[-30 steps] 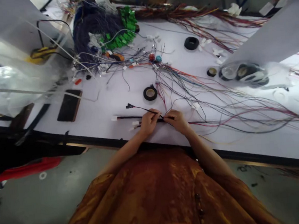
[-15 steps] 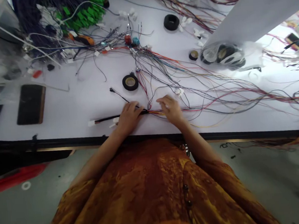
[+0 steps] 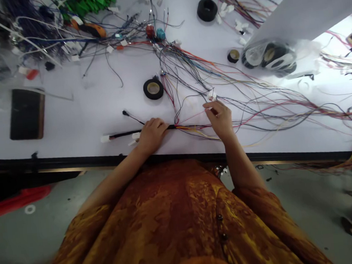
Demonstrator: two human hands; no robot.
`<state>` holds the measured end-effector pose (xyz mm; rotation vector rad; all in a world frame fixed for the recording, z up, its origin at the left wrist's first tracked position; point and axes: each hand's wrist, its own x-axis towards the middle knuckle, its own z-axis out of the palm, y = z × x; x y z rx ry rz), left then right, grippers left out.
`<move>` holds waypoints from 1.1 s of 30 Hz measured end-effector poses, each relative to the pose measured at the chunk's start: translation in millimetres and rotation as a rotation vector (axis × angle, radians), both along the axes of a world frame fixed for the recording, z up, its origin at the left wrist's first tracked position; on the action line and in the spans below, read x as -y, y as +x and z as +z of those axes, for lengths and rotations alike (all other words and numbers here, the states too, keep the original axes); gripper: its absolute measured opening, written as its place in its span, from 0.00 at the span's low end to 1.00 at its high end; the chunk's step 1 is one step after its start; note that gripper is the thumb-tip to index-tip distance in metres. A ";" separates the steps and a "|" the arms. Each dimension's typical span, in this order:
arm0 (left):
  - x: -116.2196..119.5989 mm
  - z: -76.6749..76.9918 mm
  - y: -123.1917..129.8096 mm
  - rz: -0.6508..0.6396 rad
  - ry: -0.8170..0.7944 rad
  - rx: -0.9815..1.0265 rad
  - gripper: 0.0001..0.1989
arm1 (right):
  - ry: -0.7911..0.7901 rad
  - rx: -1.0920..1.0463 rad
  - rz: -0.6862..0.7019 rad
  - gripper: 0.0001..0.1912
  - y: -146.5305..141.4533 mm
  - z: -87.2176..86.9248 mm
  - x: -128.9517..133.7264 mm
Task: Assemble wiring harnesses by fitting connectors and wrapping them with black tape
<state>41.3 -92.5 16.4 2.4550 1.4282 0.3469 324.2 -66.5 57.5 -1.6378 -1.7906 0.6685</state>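
My left hand (image 3: pixel 153 134) lies over the black-wrapped part of a wire harness (image 3: pixel 122 134), its fingers closed down on the bundle. White connectors (image 3: pixel 105 138) end the harness on the left, and a thin black lead with a small black plug (image 3: pixel 125 113) sticks out above the hand. To the right, loose red, yellow and black wires (image 3: pixel 194 128) leave the wrapping. My right hand (image 3: pixel 220 117) pinches a thin pinkish-red wire (image 3: pixel 191 116) that runs back to the harness. Just above these fingertips is a white connector (image 3: pixel 211 95).
A black tape roll (image 3: pixel 153 89) lies beyond the harness, with another (image 3: pixel 207 9) farther back. A phone (image 3: pixel 27 114) rests at left. Many long wires (image 3: pixel 284 102) spread rightward. An orange-handled tool (image 3: pixel 93 30) lies among wires. A white post (image 3: pixel 289 15) stands back right.
My right hand has moved right and slightly away from me, drawing the pinkish-red wire out from the harness. My left hand stays on the bundle. The view has shifted slightly.
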 end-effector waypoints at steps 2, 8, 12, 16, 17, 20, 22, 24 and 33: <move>-1.1 0.5 -0.4 -0.008 -0.020 -0.028 0.14 | 0.116 -0.020 0.017 0.12 -12.6 15.6 -4.6; -2.5 -1.0 -1.8 -0.083 -0.003 -0.066 0.19 | 0.260 0.058 0.382 0.20 -102.3 41.8 -55.9; -1.3 -1.9 0.7 -0.052 0.038 -0.117 0.18 | 0.103 0.303 0.727 0.17 -183.8 23.0 -102.5; 0.4 0.4 0.0 -0.055 0.056 -0.144 0.19 | -0.055 0.421 0.730 0.11 -227.0 2.2 -130.7; 0.7 1.4 -0.9 -0.057 0.047 -0.145 0.19 | -0.077 0.437 0.702 0.11 -229.5 -1.1 -135.4; 0.4 3.9 -3.2 -0.069 0.007 -0.138 0.20 | -0.089 0.438 0.639 0.09 -223.5 -9.2 -147.6; -1.1 5.0 -3.6 -0.091 -0.017 -0.139 0.19 | -0.068 0.431 0.594 0.08 -214.6 -15.3 -154.8; -3.8 6.2 -2.9 -0.113 -0.025 -0.150 0.18 | -0.051 0.433 0.536 0.09 -206.4 -21.0 -161.3; -10.2 22.2 -1.4 -0.148 -0.085 -0.213 0.18 | -0.054 0.219 0.284 0.08 -137.9 13.4 -162.6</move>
